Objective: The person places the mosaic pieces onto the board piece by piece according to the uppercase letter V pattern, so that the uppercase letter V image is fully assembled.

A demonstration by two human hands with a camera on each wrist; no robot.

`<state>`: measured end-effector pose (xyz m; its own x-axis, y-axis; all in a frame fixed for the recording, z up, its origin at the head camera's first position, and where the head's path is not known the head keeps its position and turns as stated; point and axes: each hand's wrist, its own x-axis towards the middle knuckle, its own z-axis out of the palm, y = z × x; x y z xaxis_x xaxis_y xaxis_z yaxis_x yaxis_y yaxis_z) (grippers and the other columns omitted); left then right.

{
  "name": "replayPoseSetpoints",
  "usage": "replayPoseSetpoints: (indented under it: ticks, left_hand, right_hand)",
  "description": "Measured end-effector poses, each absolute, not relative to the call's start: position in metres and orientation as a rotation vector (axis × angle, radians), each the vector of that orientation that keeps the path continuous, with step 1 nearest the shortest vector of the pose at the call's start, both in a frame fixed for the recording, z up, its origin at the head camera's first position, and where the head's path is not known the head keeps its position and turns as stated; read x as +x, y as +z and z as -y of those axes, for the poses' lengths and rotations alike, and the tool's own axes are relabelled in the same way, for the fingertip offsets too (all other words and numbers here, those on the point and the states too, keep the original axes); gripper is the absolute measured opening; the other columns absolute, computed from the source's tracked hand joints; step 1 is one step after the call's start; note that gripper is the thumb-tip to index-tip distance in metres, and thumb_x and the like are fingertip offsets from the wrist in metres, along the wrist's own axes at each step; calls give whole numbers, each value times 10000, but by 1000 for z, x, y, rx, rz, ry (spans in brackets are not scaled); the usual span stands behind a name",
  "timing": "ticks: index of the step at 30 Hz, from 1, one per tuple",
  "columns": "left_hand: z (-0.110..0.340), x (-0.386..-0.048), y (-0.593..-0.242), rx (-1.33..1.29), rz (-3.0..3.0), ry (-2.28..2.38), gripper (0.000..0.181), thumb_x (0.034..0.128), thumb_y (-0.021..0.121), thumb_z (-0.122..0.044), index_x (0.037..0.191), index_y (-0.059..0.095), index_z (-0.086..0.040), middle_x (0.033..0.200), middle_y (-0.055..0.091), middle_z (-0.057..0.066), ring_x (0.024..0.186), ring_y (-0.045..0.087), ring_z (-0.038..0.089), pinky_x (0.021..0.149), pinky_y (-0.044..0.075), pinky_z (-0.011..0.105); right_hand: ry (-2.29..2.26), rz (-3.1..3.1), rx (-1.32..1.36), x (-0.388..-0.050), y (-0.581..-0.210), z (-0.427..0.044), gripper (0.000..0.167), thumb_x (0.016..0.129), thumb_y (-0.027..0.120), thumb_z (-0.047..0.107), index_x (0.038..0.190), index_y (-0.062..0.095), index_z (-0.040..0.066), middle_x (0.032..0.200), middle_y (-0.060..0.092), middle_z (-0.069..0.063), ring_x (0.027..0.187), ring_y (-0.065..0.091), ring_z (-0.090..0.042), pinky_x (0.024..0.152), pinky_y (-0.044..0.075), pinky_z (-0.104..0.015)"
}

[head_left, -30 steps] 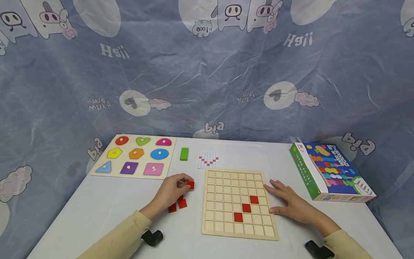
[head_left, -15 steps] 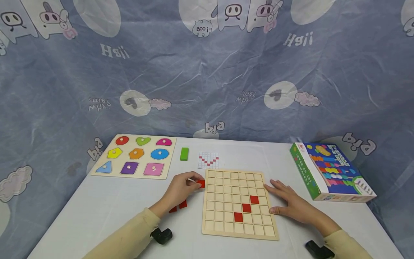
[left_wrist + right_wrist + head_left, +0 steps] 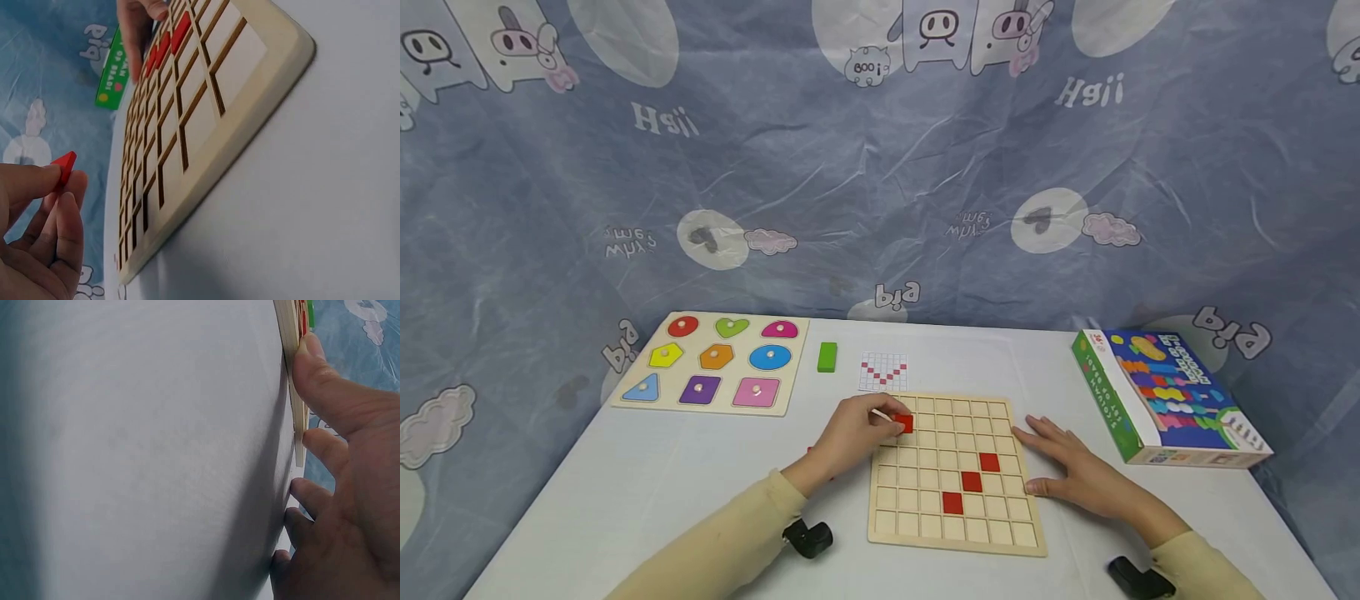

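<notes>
Red and square, a tile [image 3: 906, 424] is being pinched between the thumb and fingers of the left hand [image 3: 856, 433], which is holding it above the far left cells of a wooden grid board [image 3: 950, 480]. Three red tiles [image 3: 972, 482] are lying diagonally in the board's cells. Spread and relaxed, the right hand [image 3: 1078, 471] is touching the board's right edge with thumb and index finger. Beyond the board, a patterned card [image 3: 883, 372] is lying beside a green block [image 3: 827, 357]. Farther out, a shape puzzle [image 3: 727, 382] is occupying the left, a colourful box [image 3: 1172, 398] the right.
</notes>
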<state>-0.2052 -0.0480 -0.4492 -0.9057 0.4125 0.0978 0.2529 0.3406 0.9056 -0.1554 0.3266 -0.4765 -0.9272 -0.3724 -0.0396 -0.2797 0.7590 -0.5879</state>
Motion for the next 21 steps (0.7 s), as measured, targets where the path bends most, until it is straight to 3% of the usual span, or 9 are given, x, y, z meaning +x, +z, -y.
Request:
replayPoseSetpoints:
  ticks: [16,21]
  left_hand:
    - [17,-209,-452,658,-2458,1558,143,917,759,-102,1037,768,-179,957,692,-55,794,719,224,666,540,251]
    - [9,-210,-452,686,-2481,1537,142,918,761,-122,1037,773,-198,950,695,-76,762,677,132,685,526,253]
  right_hand:
    - [-898,-2806,-540,-155,-475,-326,817,831,779,491,1530,480,193,1636,238,-241,1483,122,-550,1129,79,-726]
    - [-898,-2802,-537,-156,-475,-326,822,829,780,490,1530,478,187,1636,236,-243,1484,120,-549,1133,74,-721]
